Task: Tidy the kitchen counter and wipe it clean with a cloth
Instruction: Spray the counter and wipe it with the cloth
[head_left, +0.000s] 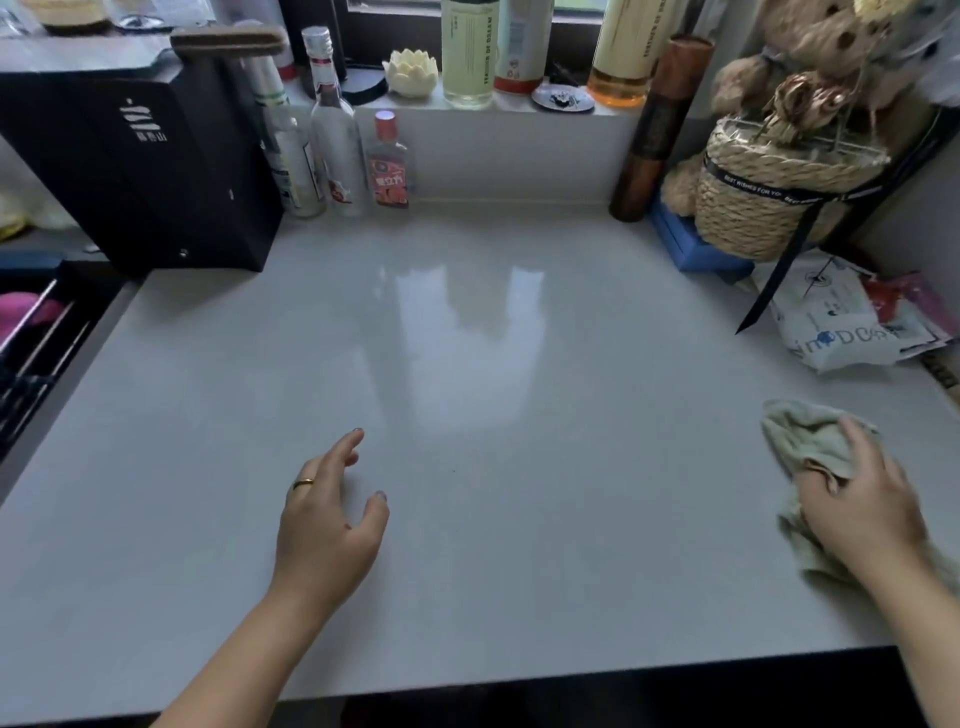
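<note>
The right hand (862, 499) lies flat on top of a soft, crumpled pale green cloth (802, 441), pressing it down near the right edge of the worktop. The fingers are curled a little into the cloth, so it is bunched up under the palm. The left hand (327, 525) is open and holds nothing. Its fingers are spread and bent a bit, and it sits low over the worktop near the front, well apart from the cloth. I cannot tell if it touches the top. It has a thin gold ring (303, 483) on one finger.

The smooth, shiny, light grey worktop (467, 364) is bare in the middle, and the light from the window shows on it like a mirror.

At the back on the left stands a big black box with white marks (140, 156). Just beside it are three glass bottles (337, 150) in a row against the low back wall; the smallest has a red label. Above them, on the window ledge, there is a white flower-shaped ornament (410, 73) and some tall bottles with pale yellow and orange liquid (470, 52).

In the back right corner a tall brown tube (654, 130) leans up. Next to it is a woven straw basket with a black ribbon (779, 192) sitting on a flat blue box (696, 249), with a brown teddy bear (815, 41) behind. Near the cloth lie some white and red plastic packets (841, 322).
</note>
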